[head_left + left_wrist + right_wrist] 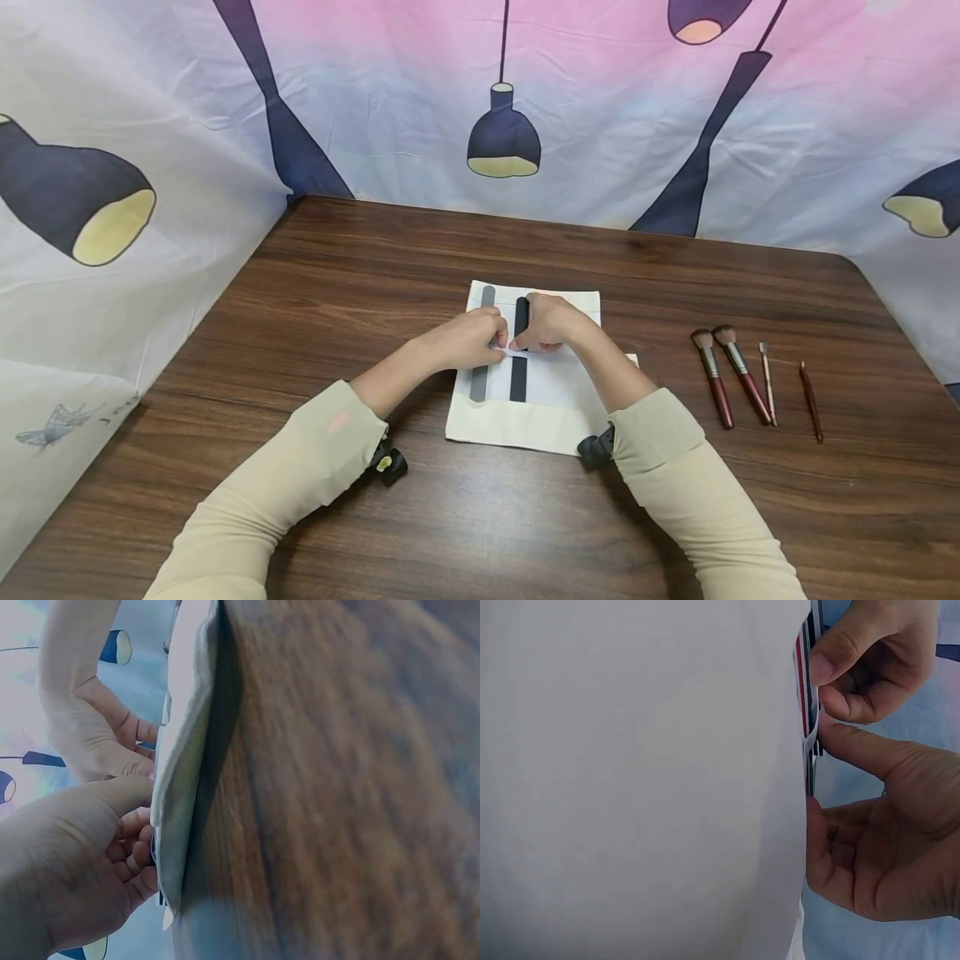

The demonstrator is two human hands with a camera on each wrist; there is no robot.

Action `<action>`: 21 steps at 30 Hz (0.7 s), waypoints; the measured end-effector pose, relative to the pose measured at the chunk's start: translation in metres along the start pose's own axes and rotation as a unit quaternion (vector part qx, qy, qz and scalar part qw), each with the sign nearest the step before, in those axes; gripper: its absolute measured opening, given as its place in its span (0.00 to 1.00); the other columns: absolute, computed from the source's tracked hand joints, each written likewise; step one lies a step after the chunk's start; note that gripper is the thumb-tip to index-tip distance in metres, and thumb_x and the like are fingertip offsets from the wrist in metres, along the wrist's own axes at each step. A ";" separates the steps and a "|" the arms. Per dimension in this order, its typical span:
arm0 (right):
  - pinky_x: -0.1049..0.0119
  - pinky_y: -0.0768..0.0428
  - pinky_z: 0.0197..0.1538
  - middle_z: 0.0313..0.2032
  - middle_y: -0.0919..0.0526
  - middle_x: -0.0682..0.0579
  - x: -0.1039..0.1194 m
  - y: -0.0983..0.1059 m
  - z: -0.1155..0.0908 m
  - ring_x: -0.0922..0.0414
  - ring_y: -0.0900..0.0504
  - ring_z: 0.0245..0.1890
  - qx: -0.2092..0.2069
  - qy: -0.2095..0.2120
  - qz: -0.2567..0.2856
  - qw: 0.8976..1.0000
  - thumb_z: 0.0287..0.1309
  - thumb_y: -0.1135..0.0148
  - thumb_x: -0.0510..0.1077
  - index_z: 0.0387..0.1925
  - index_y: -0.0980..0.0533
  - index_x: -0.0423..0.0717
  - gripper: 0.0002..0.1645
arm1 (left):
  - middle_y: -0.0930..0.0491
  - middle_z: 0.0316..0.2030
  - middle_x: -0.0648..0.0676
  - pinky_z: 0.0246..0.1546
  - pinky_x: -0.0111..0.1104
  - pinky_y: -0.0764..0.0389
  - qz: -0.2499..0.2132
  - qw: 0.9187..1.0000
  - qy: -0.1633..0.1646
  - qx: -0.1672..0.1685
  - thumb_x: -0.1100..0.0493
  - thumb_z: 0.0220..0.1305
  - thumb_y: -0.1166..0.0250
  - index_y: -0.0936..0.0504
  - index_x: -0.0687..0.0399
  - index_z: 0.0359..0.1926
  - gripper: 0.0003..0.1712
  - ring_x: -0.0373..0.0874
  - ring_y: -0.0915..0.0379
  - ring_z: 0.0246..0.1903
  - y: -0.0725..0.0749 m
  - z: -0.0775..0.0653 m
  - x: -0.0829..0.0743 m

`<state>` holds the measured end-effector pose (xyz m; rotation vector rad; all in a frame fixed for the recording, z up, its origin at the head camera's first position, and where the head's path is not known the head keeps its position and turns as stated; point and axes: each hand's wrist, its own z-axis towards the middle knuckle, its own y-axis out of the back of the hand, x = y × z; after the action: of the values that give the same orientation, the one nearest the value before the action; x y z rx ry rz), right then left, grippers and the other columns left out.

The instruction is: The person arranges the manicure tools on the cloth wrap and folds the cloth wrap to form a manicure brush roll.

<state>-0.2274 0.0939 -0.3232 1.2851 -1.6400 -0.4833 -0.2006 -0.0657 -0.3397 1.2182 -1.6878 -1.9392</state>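
Observation:
A cream fabric pouch [525, 427] with a white inner panel lies on the table, seen edge-on in the left wrist view. A grey nail file [478, 385] and a black nail file [518, 380] lie side by side on it, under a thin white band [517, 353]. My left hand [474, 337] pinches this band between thumb and forefinger, over the grey file. My right hand [553, 323] holds the black file, its fingers near the rounded far end and its thumb at the band. Both thumbs nearly meet there.
Right of the pouch lie two makeup brushes [722, 405] with red handles, a thin pale tool [767, 383] and a slim dark red tool [810, 402]. A curtain [420, 100] printed with lamps hangs behind the brown wooden table [360, 275].

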 end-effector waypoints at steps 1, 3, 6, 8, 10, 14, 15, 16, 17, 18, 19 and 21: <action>0.72 0.30 0.20 0.28 0.22 0.46 -0.001 0.001 -0.001 0.62 0.31 0.14 0.001 0.002 -0.004 1.000 0.46 0.29 0.49 0.68 0.50 0.38 0.54 | 0.32 0.29 0.50 0.27 0.29 0.35 0.000 1.000 0.001 0.001 0.62 0.56 0.36 0.23 0.59 0.31 0.05 0.41 0.36 0.28 0.000 0.000 0.000; 0.72 0.30 0.20 0.37 0.22 0.43 -0.005 0.003 -0.003 0.62 0.33 0.14 0.003 0.008 0.003 1.000 0.48 0.30 0.51 0.69 0.52 0.39 0.55 | 0.32 0.29 0.50 0.27 0.29 0.35 0.000 1.000 0.002 0.002 0.62 0.56 0.36 0.23 0.59 0.31 0.05 0.42 0.36 0.28 0.000 0.000 0.000; 0.70 0.30 0.22 0.46 0.26 0.41 -0.017 0.012 -0.012 0.62 0.36 0.13 -0.008 0.016 0.031 0.999 0.50 0.33 0.52 0.70 0.53 0.42 0.54 | 0.32 0.29 0.50 0.28 0.29 0.35 0.001 1.000 0.004 0.004 0.61 0.56 0.36 0.23 0.58 0.31 0.05 0.42 0.36 0.29 0.000 -0.001 0.001; 0.68 0.29 0.24 0.43 0.25 0.42 -0.028 0.022 -0.021 0.61 0.36 0.14 -0.024 0.018 0.051 0.998 0.52 0.34 0.52 0.69 0.49 0.43 0.50 | 0.32 0.29 0.50 0.28 0.30 0.35 0.002 1.000 0.004 0.002 0.61 0.56 0.36 0.23 0.58 0.31 0.06 0.42 0.36 0.29 0.000 -0.002 0.001; 0.65 0.28 0.26 0.33 0.25 0.45 -0.042 0.034 -0.033 0.60 0.35 0.14 -0.042 0.025 0.058 0.997 0.54 0.36 0.52 0.67 0.45 0.42 0.44 | 0.32 0.29 0.50 0.28 0.30 0.35 0.004 1.000 0.003 -0.002 0.61 0.56 0.36 0.23 0.58 0.30 0.06 0.42 0.36 0.29 0.001 -0.003 0.001; 0.60 0.27 0.29 0.22 0.28 0.48 -0.076 0.054 -0.063 0.56 0.30 0.18 -0.064 0.030 0.076 0.995 0.57 0.40 0.53 0.64 0.41 0.39 0.39 | 0.31 0.29 0.50 0.28 0.30 0.34 0.005 1.000 0.001 -0.010 0.61 0.56 0.35 0.23 0.59 0.30 0.06 0.42 0.36 0.28 0.001 -0.004 0.002; 0.59 0.27 0.30 0.24 0.26 0.48 -0.086 0.058 -0.072 0.55 0.28 0.20 -0.070 0.029 0.080 0.994 0.58 0.41 0.54 0.64 0.41 0.38 0.39 | 0.31 0.28 0.50 0.28 0.30 0.34 0.006 1.000 0.000 -0.011 0.61 0.56 0.35 0.23 0.59 0.30 0.06 0.42 0.36 0.29 0.001 -0.004 0.002; 0.59 0.26 0.30 0.26 0.25 0.46 -0.095 0.061 -0.080 0.54 0.26 0.22 -0.076 0.025 0.089 0.993 0.58 0.41 0.55 0.64 0.42 0.37 0.40 | 0.31 0.28 0.50 0.28 0.30 0.34 0.004 1.000 0.000 -0.012 0.61 0.56 0.35 0.23 0.59 0.30 0.06 0.42 0.36 0.28 0.001 -0.004 0.002; 0.58 0.26 0.31 0.28 0.24 0.45 -0.105 0.064 -0.088 0.53 0.26 0.24 -0.083 0.019 0.089 0.992 0.58 0.42 0.56 0.64 0.42 0.37 0.41 | 0.31 0.28 0.50 0.28 0.30 0.34 0.002 1.000 -0.001 -0.013 0.61 0.56 0.35 0.23 0.59 0.30 0.06 0.42 0.36 0.28 0.001 -0.004 0.002; 0.58 0.26 0.31 0.29 0.23 0.45 -0.115 0.066 -0.095 0.53 0.25 0.25 -0.091 0.012 0.083 0.992 0.58 0.43 0.58 0.64 0.43 0.36 0.42 | 0.31 0.28 0.50 0.28 0.30 0.34 -0.001 1.000 -0.001 -0.013 0.61 0.56 0.35 0.23 0.59 0.30 0.06 0.43 0.36 0.28 0.001 -0.004 0.002; 0.58 0.26 0.30 0.30 0.22 0.44 -0.125 0.068 -0.102 0.52 0.24 0.26 -0.098 0.003 0.077 0.992 0.58 0.44 0.59 0.64 0.43 0.35 0.43 | 0.31 0.28 0.51 0.28 0.30 0.34 -0.004 1.000 0.001 -0.012 0.61 0.56 0.35 0.23 0.59 0.30 0.06 0.43 0.36 0.28 0.001 -0.004 0.001; 0.58 0.26 0.29 0.30 0.22 0.44 -0.142 0.068 -0.112 0.52 0.23 0.27 -0.103 -0.012 0.060 0.993 0.58 0.45 0.61 0.63 0.42 0.33 0.44 | 0.32 0.29 0.50 0.28 0.30 0.34 -0.005 1.000 0.004 -0.010 0.61 0.56 0.35 0.23 0.59 0.30 0.06 0.43 0.36 0.28 0.000 -0.003 0.001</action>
<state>-0.1688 0.2736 -0.2816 1.0252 -1.6307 -0.5794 -0.1988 -0.0686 -0.3395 1.2280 -1.6577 -1.9492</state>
